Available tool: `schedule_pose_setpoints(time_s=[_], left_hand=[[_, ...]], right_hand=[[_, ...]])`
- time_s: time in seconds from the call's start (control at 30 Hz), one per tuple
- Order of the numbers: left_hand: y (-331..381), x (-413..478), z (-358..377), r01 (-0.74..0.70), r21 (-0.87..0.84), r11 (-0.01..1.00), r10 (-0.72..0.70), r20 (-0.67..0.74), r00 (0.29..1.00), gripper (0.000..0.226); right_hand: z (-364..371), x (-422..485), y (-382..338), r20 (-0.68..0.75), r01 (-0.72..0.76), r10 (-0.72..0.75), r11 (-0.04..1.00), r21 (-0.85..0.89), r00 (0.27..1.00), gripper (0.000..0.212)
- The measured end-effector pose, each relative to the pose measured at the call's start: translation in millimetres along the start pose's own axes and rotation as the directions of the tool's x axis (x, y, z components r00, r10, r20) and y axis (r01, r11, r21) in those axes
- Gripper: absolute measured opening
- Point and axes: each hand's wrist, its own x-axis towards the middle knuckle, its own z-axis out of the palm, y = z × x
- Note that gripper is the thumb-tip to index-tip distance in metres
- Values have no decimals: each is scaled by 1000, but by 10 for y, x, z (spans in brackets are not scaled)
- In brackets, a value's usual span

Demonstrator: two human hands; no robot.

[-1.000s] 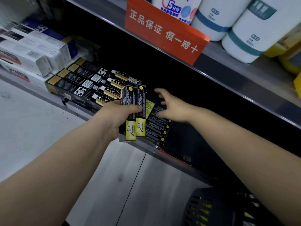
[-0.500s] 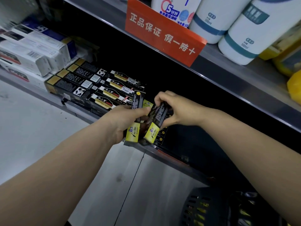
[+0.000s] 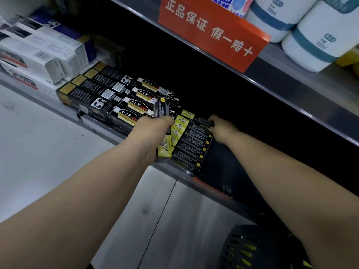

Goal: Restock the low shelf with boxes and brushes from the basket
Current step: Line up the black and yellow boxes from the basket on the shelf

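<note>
Head view, person at a store rack, both bare arms reaching forward and down

- Pale tiled floor point(image 3: 48, 162) lies below and left of the left hand's grip
- Upper shelf point(image 3: 291, 99) runs above and beyond both grips; white bottles point(image 3: 310, 47) with blue bands stand on it, and an orange sign point(image 3: 211, 30) with white characters hangs on its front edge
- Low shelf point(image 3: 97, 127) carries everything the hands work on
- White cartons point(image 3: 38, 55) stacked far to the left of the left grip; black-and-gold boxes point(image 3: 108, 98) lie flat just left of it
- Dark basket point(image 3: 244, 249) sits on the floor, well below and nearer than the right grip, yellow showing through its slots
- Row of black-and-yellow boxes point(image 3: 192, 146) lies flat on the low shelf between the two grips, yellow ends toward the left hand
- Left hand point(image 3: 153, 129) is wrapped round a held box point(image 3: 162, 109) — the box stands roughly upright, its dark end above the fist, its yellow end below, just beside the row
- Right hand point(image 3: 221, 127) has its fingers curled on the end of the farthest box point(image 3: 203, 123) of the row — whether that box is fully down on the shelf cannot be told
</note>
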Motion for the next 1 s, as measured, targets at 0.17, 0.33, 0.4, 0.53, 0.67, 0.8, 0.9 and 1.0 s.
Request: schedule_pose_setpoints(time_s=[0.17, 0.33, 0.4, 0.53, 0.67, 0.8, 0.9, 1.0], left_hand=[[-35, 43, 10, -76, 88, 993, 76, 10, 997, 28], [-102, 85, 36, -157, 136, 978, 149, 61, 987, 50], [-89, 49, 48, -190, 171, 967, 174, 103, 979, 52], [-66, 13, 19, -326, 340, 882, 265, 213, 940, 63], [-70, 16, -30, -438, 516, 736, 396, 198, 897, 80], [-109, -3, -29, -413, 502, 760, 325, 257, 910, 62], [-114, -9, 2, -391, 470, 791, 287, 280, 916, 40], [-116, 7, 29, -382, 448, 808, 274, 288, 917, 25]], right_hand=[[30, -78, -79, 163, 21, 6, 986, -168, 987, 58], [-290, -509, -372, 107, 371, -367, 929, -16, 924, 103], [-420, -721, -523, 54, 597, -595, 802, -23, 802, 94], [-603, -830, -592, 36, 737, -745, 650, -184, 666, 41], [-592, -685, -319, -20, 564, -566, 823, -70, 824, 33], [-415, -321, -9, -191, 239, -237, 971, -13, 953, 39], [-269, -43, 117, -169, 71, -72, 997, -11, 983, 38], [-114, 151, 81, -109, 64, -69, 997, -47, 992, 31]])
